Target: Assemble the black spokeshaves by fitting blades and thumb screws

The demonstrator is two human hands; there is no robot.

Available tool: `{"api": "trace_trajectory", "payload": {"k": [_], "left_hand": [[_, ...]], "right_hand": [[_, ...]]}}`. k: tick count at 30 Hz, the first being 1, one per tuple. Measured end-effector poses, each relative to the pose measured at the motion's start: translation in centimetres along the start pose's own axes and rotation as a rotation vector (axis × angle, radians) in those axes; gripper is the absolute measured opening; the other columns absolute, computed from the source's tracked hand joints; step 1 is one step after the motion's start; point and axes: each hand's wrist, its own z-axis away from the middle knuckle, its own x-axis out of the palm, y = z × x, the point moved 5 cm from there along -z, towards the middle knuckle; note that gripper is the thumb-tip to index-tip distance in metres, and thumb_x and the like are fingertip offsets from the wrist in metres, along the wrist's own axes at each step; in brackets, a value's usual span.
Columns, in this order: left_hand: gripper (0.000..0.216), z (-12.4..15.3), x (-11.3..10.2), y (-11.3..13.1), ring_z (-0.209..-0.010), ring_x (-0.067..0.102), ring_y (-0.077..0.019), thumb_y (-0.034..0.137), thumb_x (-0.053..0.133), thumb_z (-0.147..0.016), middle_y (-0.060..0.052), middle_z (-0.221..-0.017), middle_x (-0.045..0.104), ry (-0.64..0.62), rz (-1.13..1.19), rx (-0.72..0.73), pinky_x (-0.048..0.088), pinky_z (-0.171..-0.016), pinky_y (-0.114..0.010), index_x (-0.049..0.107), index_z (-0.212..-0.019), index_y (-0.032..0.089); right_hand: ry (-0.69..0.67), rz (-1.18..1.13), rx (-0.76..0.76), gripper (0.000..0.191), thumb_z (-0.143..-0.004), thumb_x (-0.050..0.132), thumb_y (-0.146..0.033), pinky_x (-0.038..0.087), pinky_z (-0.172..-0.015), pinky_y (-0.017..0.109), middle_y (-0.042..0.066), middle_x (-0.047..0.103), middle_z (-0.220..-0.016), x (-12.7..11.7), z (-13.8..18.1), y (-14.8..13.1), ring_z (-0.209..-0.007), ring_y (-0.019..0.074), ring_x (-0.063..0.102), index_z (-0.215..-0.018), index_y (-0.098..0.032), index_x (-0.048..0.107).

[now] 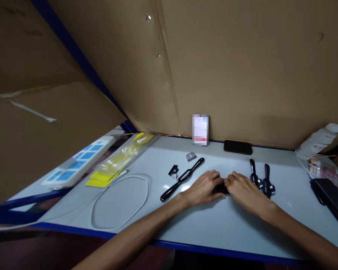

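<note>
My left hand (207,186) and my right hand (239,185) meet low over the white table, fingers closed on a black tool (221,187). It looks like a spokeshave, but the fingers cover most of it. To the left of my left hand lies a bare black spokeshave body (183,180) with two handles. Beside that are a small black clamp piece (173,170), a silver screw (175,177) and a flat grey blade-like plate (190,156). Two black spokeshaves (252,170) (267,180) with silver screws lie just beyond my right hand, partly hidden by it.
A lit phone (200,130) leans on the cardboard wall (242,67), near a dark phone (238,147). Leftward lie a white cable (148,191), yellow packets in plastic (121,159) and a power strip (79,163). A bottle (318,142), a food packet (326,172) and a black case (331,200) stand right.
</note>
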Motion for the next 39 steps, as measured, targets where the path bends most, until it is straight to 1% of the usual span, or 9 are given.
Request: {"api": "trace_trajectory", "payload": {"k": [4,8,12,15,21,25,29,33,39], "left_hand": [[0.035,0.0,0.1,0.0,-0.093,0.057,-0.0257,0.048,0.070,-0.093,-0.009,-0.100,0.063,0.019,0.010,0.005,0.044,-0.080,-0.036,0.065,-0.103,0.016],[0.032,0.0,0.3,-0.1,-0.093,0.058,-0.0256,0.046,0.072,-0.093,-0.008,-0.100,0.063,0.030,0.023,-0.007,0.043,-0.080,-0.036,0.066,-0.104,0.016],[0.031,0.0,0.4,-0.2,-0.094,0.058,-0.0251,0.042,0.077,-0.089,-0.006,-0.100,0.064,0.038,0.072,-0.046,0.044,-0.080,-0.035,0.066,-0.105,0.018],[0.032,0.0,0.4,-0.3,-0.096,0.059,-0.0254,0.039,0.081,-0.086,-0.006,-0.103,0.064,0.029,0.098,-0.079,0.044,-0.082,-0.035,0.065,-0.105,0.019],[0.037,-0.1,0.3,-0.4,-0.092,0.058,-0.0256,0.037,0.086,-0.080,-0.006,-0.098,0.063,0.023,0.095,-0.118,0.044,-0.079,-0.035,0.061,-0.099,0.018],[0.036,0.0,0.3,-0.4,-0.092,0.057,-0.0253,0.039,0.085,-0.081,-0.006,-0.099,0.063,0.015,0.115,-0.111,0.044,-0.079,-0.035,0.060,-0.097,0.018],[0.031,0.1,0.4,-0.5,-0.090,0.056,-0.0238,0.040,0.078,-0.088,-0.005,-0.100,0.063,0.035,0.156,-0.100,0.043,-0.080,-0.035,0.061,-0.103,0.019],[0.026,0.1,0.6,-0.7,-0.087,0.056,-0.0220,0.040,0.074,-0.092,-0.004,-0.096,0.063,0.043,0.192,-0.109,0.042,-0.078,-0.034,0.062,-0.099,0.019],[0.027,0.0,0.5,-0.7,-0.087,0.056,-0.0211,0.040,0.076,-0.091,-0.003,-0.094,0.064,0.043,0.235,-0.125,0.041,-0.078,-0.032,0.063,-0.100,0.019]], "right_hand": [[-0.004,-0.118,-0.007,0.015,-0.093,0.060,-0.003,0.053,-0.083,0.037,0.010,0.070,-0.096,0.5,-0.2,0.9,-0.095,0.0266,0.066,-0.102,-0.013,0.068],[-0.010,-0.247,0.062,0.014,-0.101,0.057,-0.016,0.051,-0.080,0.036,0.011,0.071,-0.093,1.0,-0.4,1.4,-0.092,0.0262,0.067,-0.097,-0.013,0.070],[0.010,-0.404,0.152,0.012,-0.099,0.059,-0.013,0.050,-0.078,0.033,0.009,0.071,-0.092,1.1,-0.5,1.8,-0.086,0.0225,0.067,-0.094,-0.014,0.069],[0.034,-0.495,0.175,0.012,-0.097,0.060,-0.011,0.049,-0.076,0.032,0.007,0.071,-0.088,1.1,-0.6,2.1,-0.081,0.0205,0.066,-0.091,-0.015,0.069],[0.108,-0.528,0.100,0.008,-0.093,0.063,-0.010,0.049,-0.077,0.032,0.007,0.069,-0.089,1.0,-0.4,2.0,-0.082,0.0200,0.063,-0.092,-0.016,0.068],[0.147,-0.550,0.081,0.012,-0.093,0.061,-0.007,0.049,-0.076,0.032,0.006,0.067,-0.086,1.4,-0.2,1.9,-0.080,0.0199,0.062,-0.089,-0.016,0.067],[0.284,-0.629,0.135,0.015,-0.095,0.059,-0.007,0.049,-0.076,0.033,0.005,0.066,-0.086,2.2,0.1,2.0,-0.084,0.0205,0.061,-0.086,-0.017,0.067],[0.405,-0.681,0.116,0.019,-0.097,0.055,-0.007,0.048,-0.073,0.033,0.005,0.064,-0.083,2.9,0.2,1.8,-0.081,0.0202,0.058,-0.086,-0.018,0.066],[0.352,-0.790,0.171,0.014,-0.093,0.065,-0.008,0.047,-0.078,0.033,0.003,0.066,-0.083,2.8,0.1,2.2,-0.085,0.0197,0.059,-0.085,-0.019,0.069]]}}
